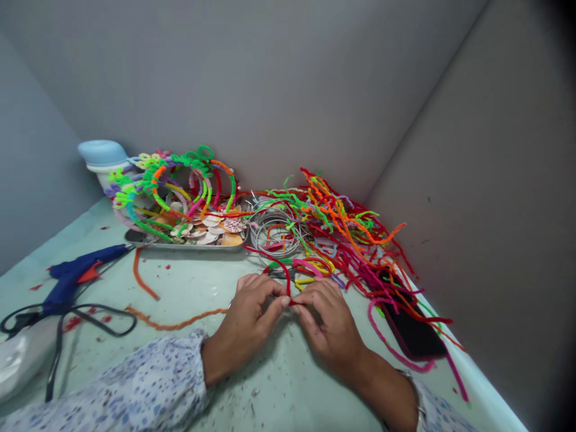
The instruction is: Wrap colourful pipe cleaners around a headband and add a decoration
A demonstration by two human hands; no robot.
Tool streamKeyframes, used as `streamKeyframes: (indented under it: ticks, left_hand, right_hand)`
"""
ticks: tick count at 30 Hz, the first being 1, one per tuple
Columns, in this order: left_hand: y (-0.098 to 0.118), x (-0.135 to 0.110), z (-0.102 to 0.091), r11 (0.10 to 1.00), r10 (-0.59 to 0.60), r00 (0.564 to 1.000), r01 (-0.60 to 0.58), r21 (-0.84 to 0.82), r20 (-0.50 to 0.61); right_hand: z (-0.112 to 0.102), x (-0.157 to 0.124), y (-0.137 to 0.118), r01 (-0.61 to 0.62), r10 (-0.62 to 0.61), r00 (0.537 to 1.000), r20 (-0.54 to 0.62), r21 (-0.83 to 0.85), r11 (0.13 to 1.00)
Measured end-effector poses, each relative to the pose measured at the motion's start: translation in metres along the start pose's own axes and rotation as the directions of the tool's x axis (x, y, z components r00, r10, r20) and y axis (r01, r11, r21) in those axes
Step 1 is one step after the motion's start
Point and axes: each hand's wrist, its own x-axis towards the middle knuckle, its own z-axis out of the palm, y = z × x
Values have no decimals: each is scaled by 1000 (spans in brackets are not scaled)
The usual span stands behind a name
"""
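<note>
**Both hands pinch a red pipe cleaner at the table's near middle**

Near the middle of the pale green table (189,288), the left hand (252,315) and right hand (326,321) meet fingertip to fingertip, fingers narrowed and pinched on the near end of a red pipe cleaner (281,267). Its long axis runs from that pinch away toward the far left, arching up and over before dropping toward the wire rings (272,231).

Far left of the hands, a metal tray (148,240) holds seashells (220,228) and a heap of wrapped hoop headbands (171,183). To the right, a loose pile of coloured pipe cleaners (346,234) spreads over a dark phone (414,333). An orange pipe cleaner (175,324) lies flat left of the hands, running left to right. A blue glue gun (74,276) rests at the far left, nose pointing right.
</note>
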Motion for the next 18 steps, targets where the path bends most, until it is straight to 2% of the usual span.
streamKeyframes:
  ticks: [4, 7, 18]
  left_hand:
    - [0, -3, 0, 994, 108, 990, -105, 44, -89]
    - [0, -3, 0, 982, 177, 979, -169, 89, -101]
    - [-2, 2, -2, 956, 275, 954, -258, 142, -116]
  right_hand:
    - [0, 0, 3, -59, 59, 998, -27, 21, 998]
    - [0, 0, 4, -73, 74, 997, -38, 28, 997]
    - [0, -2, 2, -88, 89, 996, -6, 56, 995]
